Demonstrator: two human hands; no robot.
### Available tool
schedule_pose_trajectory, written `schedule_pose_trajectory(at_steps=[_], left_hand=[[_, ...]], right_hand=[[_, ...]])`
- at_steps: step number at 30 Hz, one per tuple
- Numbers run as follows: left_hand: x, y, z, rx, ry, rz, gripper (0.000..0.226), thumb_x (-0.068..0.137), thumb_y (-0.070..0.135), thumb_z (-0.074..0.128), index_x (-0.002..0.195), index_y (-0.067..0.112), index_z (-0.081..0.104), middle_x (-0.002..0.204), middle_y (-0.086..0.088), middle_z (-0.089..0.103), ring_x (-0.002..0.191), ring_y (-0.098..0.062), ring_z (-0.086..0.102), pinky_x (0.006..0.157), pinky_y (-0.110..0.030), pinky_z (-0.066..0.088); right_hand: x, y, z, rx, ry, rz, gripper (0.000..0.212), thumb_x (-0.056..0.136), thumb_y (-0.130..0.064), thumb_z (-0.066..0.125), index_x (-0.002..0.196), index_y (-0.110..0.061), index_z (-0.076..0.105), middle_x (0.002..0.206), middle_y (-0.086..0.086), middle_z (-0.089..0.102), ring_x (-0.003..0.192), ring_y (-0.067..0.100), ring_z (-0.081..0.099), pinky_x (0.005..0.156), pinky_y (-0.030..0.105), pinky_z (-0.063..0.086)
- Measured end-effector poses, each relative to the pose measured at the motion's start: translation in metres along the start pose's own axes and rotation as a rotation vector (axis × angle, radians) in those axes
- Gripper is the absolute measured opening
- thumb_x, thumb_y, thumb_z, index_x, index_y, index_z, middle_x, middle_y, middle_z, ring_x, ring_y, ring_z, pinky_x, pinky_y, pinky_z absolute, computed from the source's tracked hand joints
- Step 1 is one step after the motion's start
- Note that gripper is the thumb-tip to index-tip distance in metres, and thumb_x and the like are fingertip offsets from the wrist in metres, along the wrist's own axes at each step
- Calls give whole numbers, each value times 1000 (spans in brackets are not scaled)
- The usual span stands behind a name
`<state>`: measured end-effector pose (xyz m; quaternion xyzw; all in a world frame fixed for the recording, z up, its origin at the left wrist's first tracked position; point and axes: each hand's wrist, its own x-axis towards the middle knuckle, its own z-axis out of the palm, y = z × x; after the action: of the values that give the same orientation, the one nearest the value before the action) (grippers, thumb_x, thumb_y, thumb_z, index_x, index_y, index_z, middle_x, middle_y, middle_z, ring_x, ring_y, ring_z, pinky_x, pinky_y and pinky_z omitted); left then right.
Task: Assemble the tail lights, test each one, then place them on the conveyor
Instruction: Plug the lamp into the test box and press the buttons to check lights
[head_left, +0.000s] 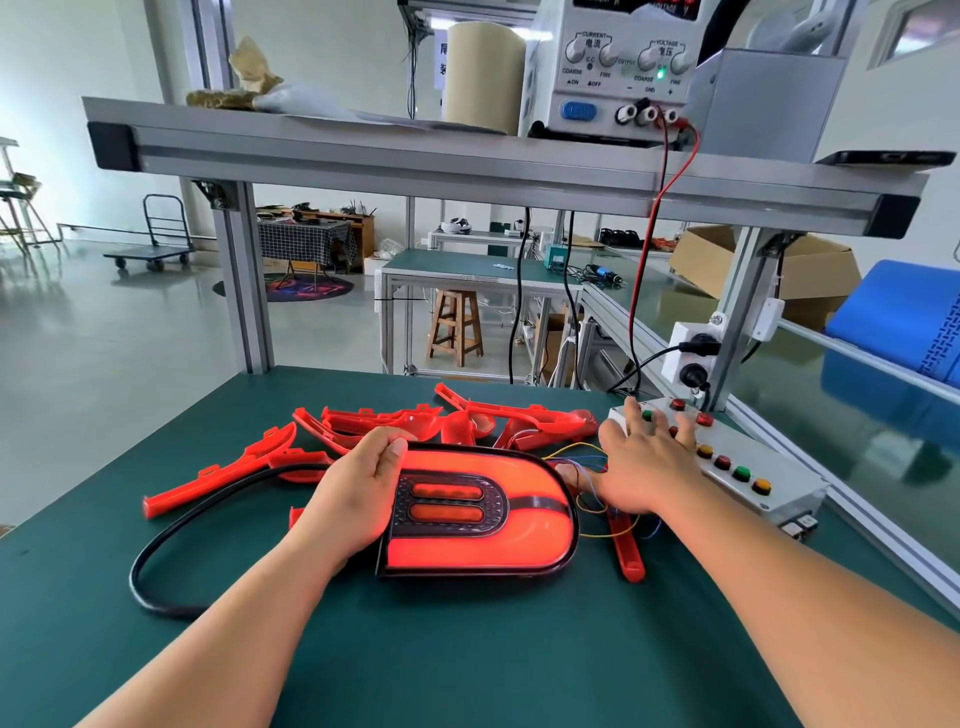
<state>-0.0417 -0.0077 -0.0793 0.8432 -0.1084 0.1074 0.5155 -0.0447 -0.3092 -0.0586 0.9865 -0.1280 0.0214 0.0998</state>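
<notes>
A tail light (519, 545) is glowing orange-red inside its black rim; the table (467, 654) is showing dark green, the loose plastic parts (218, 478) bright red.

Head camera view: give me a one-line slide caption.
The left hand grips a glowing tail light on the green mat while the right hand touches the button box.

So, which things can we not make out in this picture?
Head view: which button the right hand touches; its fingers cover that part of the button box.
Head view: where the thin wires join the tail light; the right hand hides it.
Head view: the power supply display; cut off by the top edge.
</notes>
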Motion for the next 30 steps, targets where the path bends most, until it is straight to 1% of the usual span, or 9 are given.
schedule_pose_trajectory(at_steps=[2, 6, 11, 15, 19, 22, 24, 27, 30], left_hand=[[0, 0, 0, 3, 0, 3, 20, 103, 30, 39, 103, 35, 58, 92, 13, 64, 88, -7, 56, 77, -27, 39], [-1, 0, 0, 9, 4, 14, 20, 103, 30, 40, 106, 32, 59, 93, 14, 62, 90, -10, 55, 76, -25, 36], [-1, 0, -1, 26, 6, 38, 20, 103, 29, 39, 106, 29, 59, 92, 16, 62, 88, -6, 54, 73, -23, 35], [0, -1, -1, 26, -3, 30, 20, 103, 30, 39, 105, 32, 59, 91, 15, 63, 87, -5, 55, 75, -27, 39], [-1, 0, -2, 26, -8, 27, 20, 103, 31, 38, 103, 34, 58, 90, 12, 63, 85, -1, 54, 73, -23, 41], [-3, 0, -2, -4, -19, 21, 21, 103, 33, 38, 105, 33, 59, 92, 0, 66, 89, -14, 58, 79, -29, 45], [-3, 0, -1, -14, -17, 23, 21, 103, 33, 38, 105, 32, 59, 93, -3, 66, 91, -18, 58, 77, -27, 44], [-3, 0, 0, -23, -19, 20, 20, 102, 33, 39, 103, 33, 59, 92, -1, 66, 90, -17, 58, 76, -25, 44], [-2, -1, -1, -22, -15, 20, 21, 102, 34, 39, 104, 33, 59, 91, 4, 65, 89, -11, 57, 75, -26, 43]], right_hand=[[-1, -2, -2, 18, 1, 4, 124, 50, -98, -2, 148, -28, 24, 163, 16, -4, 148, 42, 6, 113, 59, -1], [-1, -2, 0, 25, 9, 4, 121, 47, -97, -5, 142, -30, 28, 163, 17, -4, 147, 43, 6, 112, 60, 2], [-3, -2, 2, 41, 12, 1, 125, 42, -96, -12, 139, -29, 30, 163, 17, -6, 146, 45, 5, 110, 59, 3], [-3, -3, 2, 44, 0, 7, 116, 53, -97, -4, 142, -29, 28, 163, 17, -7, 147, 45, 2, 111, 60, 2], [-6, -3, 2, 57, -3, 21, 116, 52, -97, -3, 139, -28, 32, 163, 14, -7, 148, 42, 0, 110, 59, 2], [-12, -1, 1, 96, 34, 49, 112, 53, -99, 1, 133, -28, 35, 164, 11, -8, 149, 40, -1, 111, 60, 0], [-19, 3, 2, 88, 72, 97, 111, 57, -99, 5, 138, -29, 32, 164, 11, -9, 148, 41, -6, 112, 60, -3], [-33, 8, 7, 61, 104, 189, 101, 67, -95, 11, 144, -31, 28, 163, 11, -13, 146, 47, -9, 109, 61, -3], [-45, 11, 7, 69, 65, 254, 99, 67, -94, 7, 145, -36, 23, 162, 9, -20, 143, 53, -4, 108, 65, -5]])
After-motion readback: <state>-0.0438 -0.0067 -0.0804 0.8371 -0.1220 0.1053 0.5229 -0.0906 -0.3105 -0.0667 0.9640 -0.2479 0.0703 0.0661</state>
